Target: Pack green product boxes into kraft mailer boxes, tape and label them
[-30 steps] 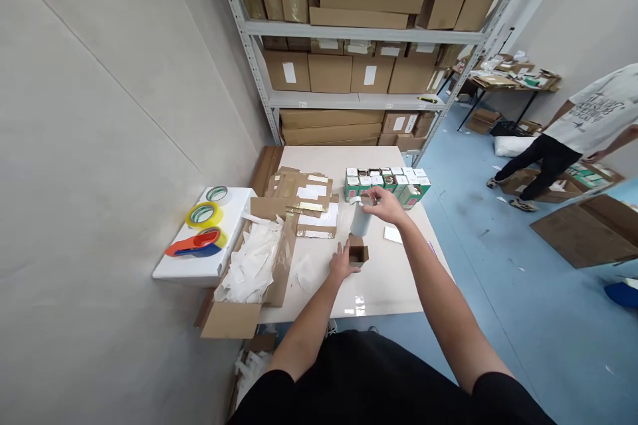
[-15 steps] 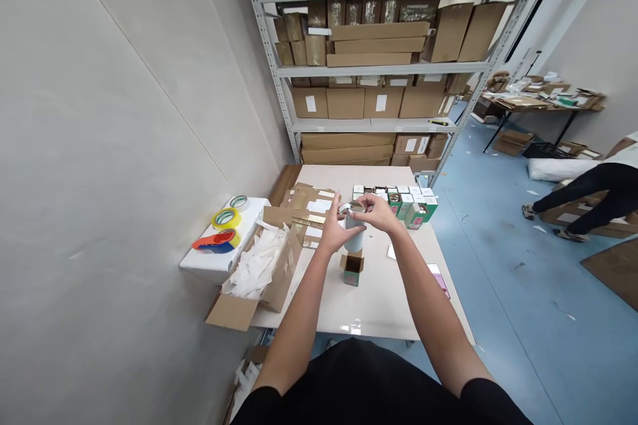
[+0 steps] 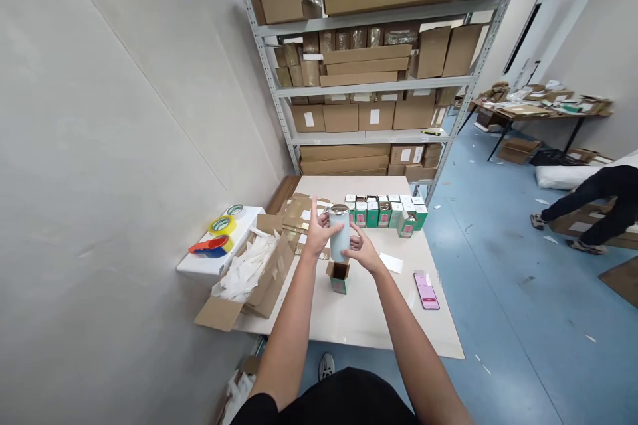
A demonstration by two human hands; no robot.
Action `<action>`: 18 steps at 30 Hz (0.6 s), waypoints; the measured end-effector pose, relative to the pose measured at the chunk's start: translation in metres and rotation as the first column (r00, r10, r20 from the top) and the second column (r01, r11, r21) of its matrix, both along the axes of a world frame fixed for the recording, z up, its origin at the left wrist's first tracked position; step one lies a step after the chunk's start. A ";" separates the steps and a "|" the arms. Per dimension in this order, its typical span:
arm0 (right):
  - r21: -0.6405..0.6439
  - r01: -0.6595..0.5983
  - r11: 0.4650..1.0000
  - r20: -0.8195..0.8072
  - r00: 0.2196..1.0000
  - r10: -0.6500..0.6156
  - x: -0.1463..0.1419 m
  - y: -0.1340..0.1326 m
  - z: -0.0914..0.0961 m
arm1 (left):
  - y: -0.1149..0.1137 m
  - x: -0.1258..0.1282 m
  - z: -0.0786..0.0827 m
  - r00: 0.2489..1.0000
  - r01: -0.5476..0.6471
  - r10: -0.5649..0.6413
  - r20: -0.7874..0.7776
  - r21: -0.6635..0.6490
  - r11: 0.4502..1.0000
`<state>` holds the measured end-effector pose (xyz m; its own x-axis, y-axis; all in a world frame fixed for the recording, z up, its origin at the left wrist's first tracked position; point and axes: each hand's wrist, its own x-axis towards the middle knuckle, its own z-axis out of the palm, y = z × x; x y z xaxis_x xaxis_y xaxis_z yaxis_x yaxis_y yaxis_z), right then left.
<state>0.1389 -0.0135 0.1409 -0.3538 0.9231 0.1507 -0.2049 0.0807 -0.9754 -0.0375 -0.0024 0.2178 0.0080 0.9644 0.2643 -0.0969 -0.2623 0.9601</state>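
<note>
Upright between my two hands is a pale blue tumbler [image 3: 339, 239] with a shiny silvery top. My left hand [image 3: 319, 234] grips its left side, thumb across the front. From the right, my right hand [image 3: 364, 251] holds the lower body with thumb and fingers. Just below the tumbler stands a small green box [image 3: 339, 284], its brown flaps open at the top. Behind my right hand, several green and white boxes [image 3: 383, 214] stand in rows, some with open tops.
A pink-screened phone [image 3: 426, 291] and a white card [image 3: 391, 263] lie on the table [image 3: 369, 325]. At left are a carton [image 3: 272, 279] of white paper strips, tape rolls [image 3: 222, 225] and a tape dispenser [image 3: 212, 247]. Shelving [image 3: 369, 139] stands behind; a person [image 3: 605, 196] bends at far right.
My right hand has left the tumbler's top and now holds its lower side. The tumbler's silvery top now shows uncovered. The whole view has shifted slightly.
</note>
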 end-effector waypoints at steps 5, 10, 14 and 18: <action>0.034 0.171 0.985 0.028 0.985 -0.172 0.002 -0.010 0.005 | -0.003 0.011 0.002 0.999 -0.039 0.038 -0.014 -0.066 0.997; 0.004 0.088 0.996 0.048 0.995 -0.088 0.007 -0.016 0.008 | -0.008 0.012 0.000 0.990 -0.137 0.139 0.021 -0.069 0.988; -0.083 -0.129 0.988 -0.020 0.992 0.128 0.007 -0.015 0.011 | -0.013 0.009 -0.001 0.994 -0.078 0.081 0.074 -0.047 0.996; -0.001 0.081 0.997 0.075 0.994 -0.081 -0.005 -0.016 0.013 | -0.010 -0.001 0.001 0.996 -0.088 0.089 0.011 -0.034 0.996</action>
